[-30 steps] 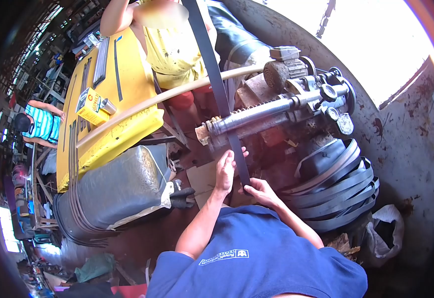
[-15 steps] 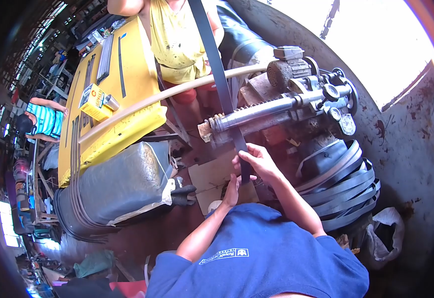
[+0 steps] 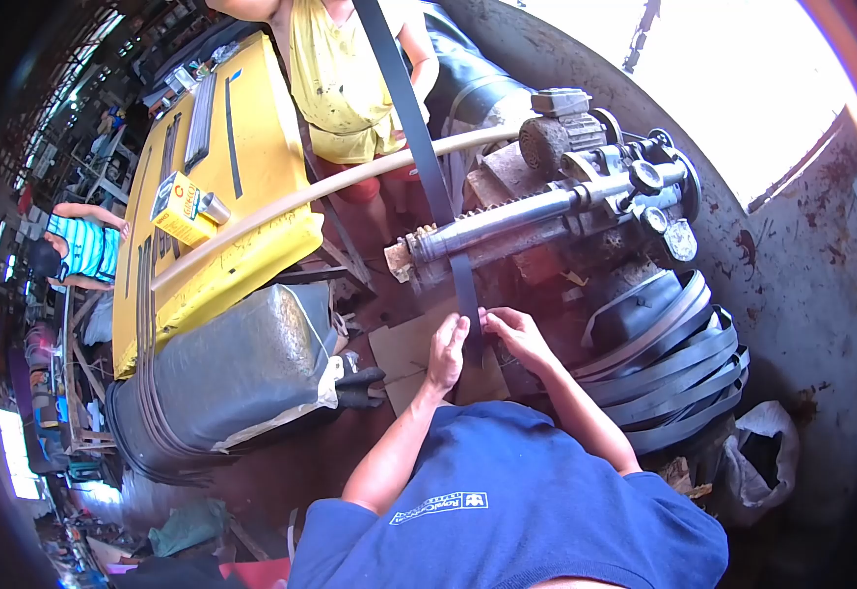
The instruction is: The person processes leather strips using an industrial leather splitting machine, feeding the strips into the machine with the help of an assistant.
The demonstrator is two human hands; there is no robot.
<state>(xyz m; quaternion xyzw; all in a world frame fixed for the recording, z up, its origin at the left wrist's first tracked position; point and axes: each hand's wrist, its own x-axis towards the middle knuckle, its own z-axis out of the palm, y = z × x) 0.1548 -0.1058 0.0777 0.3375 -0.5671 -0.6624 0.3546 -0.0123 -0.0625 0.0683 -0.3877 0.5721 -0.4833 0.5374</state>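
Observation:
A long dark flat strip [image 3: 402, 90] comes down from the upper part of the view to a machine with metal rollers [image 3: 507, 218]. Below the rollers its lower end [image 3: 465, 290] hangs between my hands. My left hand [image 3: 447, 355] is closed at the strip's left edge, fingers pointing up. On the right edge, my right hand [image 3: 515, 332] pinches the strip between thumb and fingers. The strip's very tip is partly lost against the dark floor.
A co-worker in a yellow top [image 3: 335, 83] stands beyond the machine. Left is a yellow-covered table [image 3: 262, 128] with a carton [image 3: 185, 208] and a can [image 3: 214, 207]. Coiled strips [image 3: 679, 388] lie at right. Another person [image 3: 85, 245] is at far left.
My left hand has moved up and slightly left along the strip, from open fingers to a closed grip. My right hand has shifted slightly down and right. The co-worker's arm has moved slightly.

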